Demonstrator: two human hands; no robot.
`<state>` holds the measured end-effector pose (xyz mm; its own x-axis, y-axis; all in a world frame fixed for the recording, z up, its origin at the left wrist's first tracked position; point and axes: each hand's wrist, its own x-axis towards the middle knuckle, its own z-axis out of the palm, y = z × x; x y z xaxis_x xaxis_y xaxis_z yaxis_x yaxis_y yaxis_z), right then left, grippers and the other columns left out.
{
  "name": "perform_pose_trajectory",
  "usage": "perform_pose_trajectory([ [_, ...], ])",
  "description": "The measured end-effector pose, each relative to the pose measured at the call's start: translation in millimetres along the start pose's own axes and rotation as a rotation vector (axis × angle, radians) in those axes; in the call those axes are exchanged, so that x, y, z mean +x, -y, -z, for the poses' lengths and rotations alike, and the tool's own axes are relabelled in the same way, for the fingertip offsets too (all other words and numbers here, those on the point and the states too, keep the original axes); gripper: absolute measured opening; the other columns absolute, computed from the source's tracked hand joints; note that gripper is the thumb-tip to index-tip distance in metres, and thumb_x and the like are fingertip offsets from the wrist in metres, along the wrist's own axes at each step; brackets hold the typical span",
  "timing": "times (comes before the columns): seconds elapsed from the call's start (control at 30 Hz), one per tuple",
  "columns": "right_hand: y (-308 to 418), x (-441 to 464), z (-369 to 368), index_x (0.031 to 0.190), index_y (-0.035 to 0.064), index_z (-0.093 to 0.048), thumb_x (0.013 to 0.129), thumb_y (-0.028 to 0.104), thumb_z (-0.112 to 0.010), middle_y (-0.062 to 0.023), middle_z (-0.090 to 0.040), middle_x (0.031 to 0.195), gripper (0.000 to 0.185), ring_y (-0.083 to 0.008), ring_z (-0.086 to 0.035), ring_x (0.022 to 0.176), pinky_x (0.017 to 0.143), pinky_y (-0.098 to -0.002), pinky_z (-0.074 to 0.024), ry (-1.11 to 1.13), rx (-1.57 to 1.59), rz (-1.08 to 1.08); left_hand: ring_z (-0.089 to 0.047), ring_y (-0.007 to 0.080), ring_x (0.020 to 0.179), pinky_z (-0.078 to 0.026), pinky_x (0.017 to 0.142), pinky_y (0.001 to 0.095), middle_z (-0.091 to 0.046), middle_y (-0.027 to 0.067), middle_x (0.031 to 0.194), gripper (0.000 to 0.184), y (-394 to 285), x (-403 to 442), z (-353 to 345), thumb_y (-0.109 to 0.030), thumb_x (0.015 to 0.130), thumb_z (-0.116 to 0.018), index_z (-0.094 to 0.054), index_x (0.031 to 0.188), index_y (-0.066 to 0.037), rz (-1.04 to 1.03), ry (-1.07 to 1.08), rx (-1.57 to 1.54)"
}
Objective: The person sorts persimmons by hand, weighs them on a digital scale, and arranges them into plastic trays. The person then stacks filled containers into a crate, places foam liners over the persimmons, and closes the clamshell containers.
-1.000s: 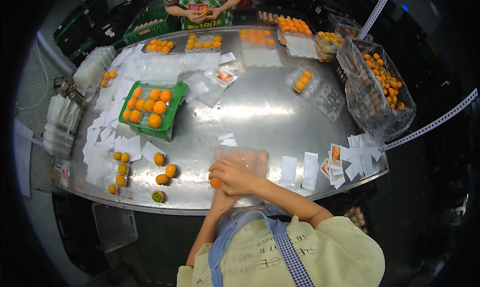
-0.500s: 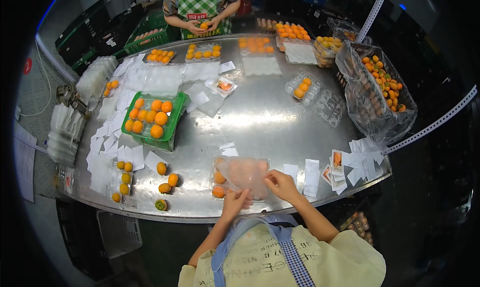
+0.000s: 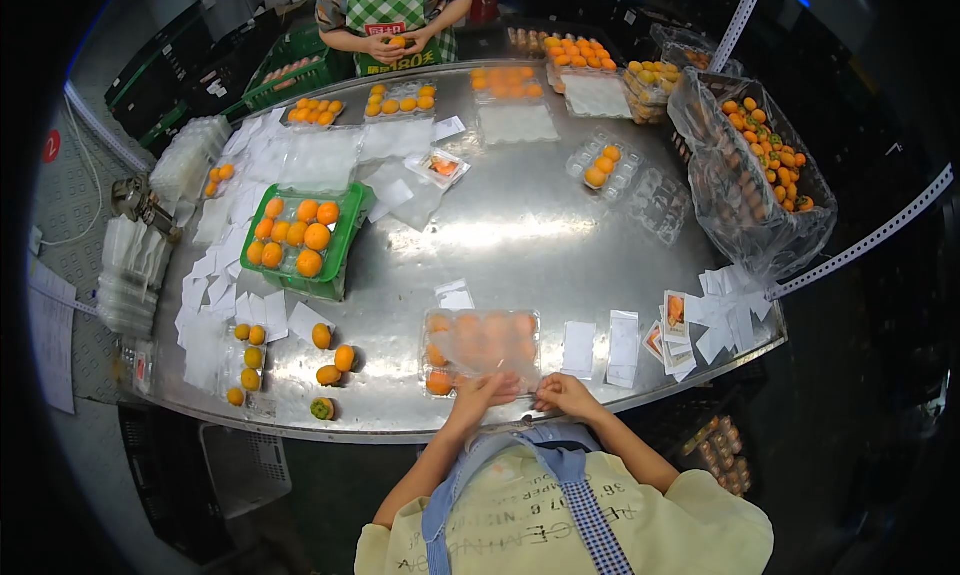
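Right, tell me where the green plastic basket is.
In the head view, the green basket stands on the left of the metal table, under a clear tray of orange fruit, beside scattered white papers.

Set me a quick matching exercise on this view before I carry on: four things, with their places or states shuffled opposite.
Things:
1. Green basket
2. Co-worker's hands
3. Cloudy film
4. Lone fruit near the table's front edge

Places or states:
A. Over the tray by the left hand
B. Green cap showing
C. Beneath orange fruits, left of centre
D. Around a small fruit, across the table

Right pairs: 1-C, 2-D, 3-A, 4-B.
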<state>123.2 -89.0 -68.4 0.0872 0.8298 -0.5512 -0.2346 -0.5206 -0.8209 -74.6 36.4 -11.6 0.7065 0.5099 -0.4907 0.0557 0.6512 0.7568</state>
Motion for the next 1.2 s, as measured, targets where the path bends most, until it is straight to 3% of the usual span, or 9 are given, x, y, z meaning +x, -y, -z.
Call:
perform_pose_trajectory([
  [0.07, 4, -4, -6, 0.095, -0.0001, -0.055, 0.090, 0.009, -0.059, -0.0121, -0.066, 0.082, 0.011, -0.0178, -0.066, 0.071, 0.065, -0.0262, -0.0540, -0.026, 0.168, -0.080, -0.063, 0.0234, 0.099, -0.052, 0.088, 0.0324, -0.062, 0.0171, 0.114, 0.043, -1, 0, -2, -0.028, 0.096, -0.050, -0.055, 0.119, 0.009, 0.002, -0.004, 0.001],
  [0.53, -1, 3, -11, 0.091, -0.0025, -0.056, 0.089, 0.008, -0.059, -0.0125, -0.066, 0.076, 0.011, -0.0172, -0.065, 0.066, 0.060, -0.0262, -0.0535, -0.130, -0.159, -0.090, -0.066, 0.0245, 0.090, -0.055, 0.081, 0.0312, -0.064, 0.0196, 0.107, 0.038, 4, -1, -10, -0.021, 0.096, -0.050, -0.056, 0.112, 0.012, -0.016, -0.069, -0.092],
  [0.77, -10, 8, -1, 0.093, -0.0024, -0.058, 0.086, 0.013, -0.064, -0.0124, -0.066, 0.076, 0.018, -0.0190, -0.066, 0.067, 0.060, -0.0282, -0.0531, -0.137, -0.214, -0.144, -0.067, 0.0281, 0.088, -0.057, 0.077, 0.0341, -0.064, 0.0218, 0.104, 0.036, -52, 1, -10, -0.026, 0.094, -0.054, -0.057, 0.104, 0.008, -0.100, -0.101, -0.248],
  [0.87, 30, 0, 1, 0.095, -0.0013, -0.058, 0.081, 0.021, -0.071, -0.0117, -0.065, 0.073, 0.030, -0.0206, -0.066, 0.069, 0.062, -0.0309, -0.0519, -0.293, -0.894, 0.118, -0.067, 0.0291, 0.088, -0.057, 0.077, 0.0344, -0.064, 0.0216, 0.105, 0.037, -58, 8, -9, -0.027, 0.094, -0.054, -0.056, 0.105, 0.008, -0.069, -0.104, -0.301],
  [0.9, 38, 2, 2, 0.101, 0.0008, -0.059, 0.076, 0.028, -0.074, -0.0105, -0.063, 0.075, 0.039, -0.0208, -0.065, 0.069, 0.063, -0.0325, -0.0503, -0.404, -0.934, 0.233, -0.067, 0.0298, 0.088, -0.057, 0.077, 0.0344, -0.064, 0.0216, 0.106, 0.038, -65, 9, -7, -0.027, 0.095, -0.053, -0.056, 0.107, 0.008, -0.045, -0.102, -0.305],
  [0.97, 60, 11, -1, 0.122, 0.0041, -0.051, 0.075, 0.019, -0.074, -0.0125, -0.058, 0.102, 0.054, -0.0203, -0.058, 0.064, 0.060, -0.0305, -0.0483, -0.525, -0.819, 0.498, -0.067, 0.0303, 0.090, -0.057, 0.077, 0.0342, -0.063, 0.0215, 0.107, 0.040, -77, 11, -6, -0.029, 0.095, -0.053, -0.055, 0.110, 0.008, -0.018, -0.094, -0.300],
  [1.0, 81, 13, -9, 0.127, 0.0051, -0.047, 0.076, 0.014, -0.073, -0.0144, -0.056, 0.106, 0.059, -0.0195, -0.057, 0.066, 0.060, -0.0295, -0.0476, -0.513, -0.777, 0.516, -0.066, 0.0302, 0.092, -0.056, 0.077, 0.0340, -0.063, 0.0216, 0.108, 0.042, -83, 12, -7, -0.030, 0.095, -0.053, -0.054, 0.111, 0.008, -0.015, -0.087, -0.294],
  [1.1, 121, 29, -29, 0.125, 0.0058, -0.048, 0.081, 0.015, -0.067, -0.0185, -0.054, 0.109, 0.048, -0.0265, -0.058, 0.069, 0.068, -0.0361, -0.0487, -0.503, -0.702, 0.659, -0.065, 0.0290, 0.097, -0.055, 0.079, 0.0330, -0.061, 0.0213, 0.113, 0.051, -96, 17, -8, -0.038, 0.095, -0.048, -0.052, 0.117, 0.007, -0.010, -0.065, -0.253],
  [1.2, 122, 65, -21, 0.116, 0.0042, -0.054, 0.085, 0.015, -0.063, -0.0165, -0.057, 0.102, 0.034, -0.0255, -0.058, 0.067, 0.065, -0.0351, -0.0482, -0.433, -0.667, 0.683, -0.064, 0.0274, 0.101, -0.055, 0.080, 0.0322, -0.059, 0.0204, 0.119, 0.062, -115, 18, -8, -0.048, 0.096, -0.040, -0.048, 0.126, 0.006, -0.001, 0.024, -0.269],
])
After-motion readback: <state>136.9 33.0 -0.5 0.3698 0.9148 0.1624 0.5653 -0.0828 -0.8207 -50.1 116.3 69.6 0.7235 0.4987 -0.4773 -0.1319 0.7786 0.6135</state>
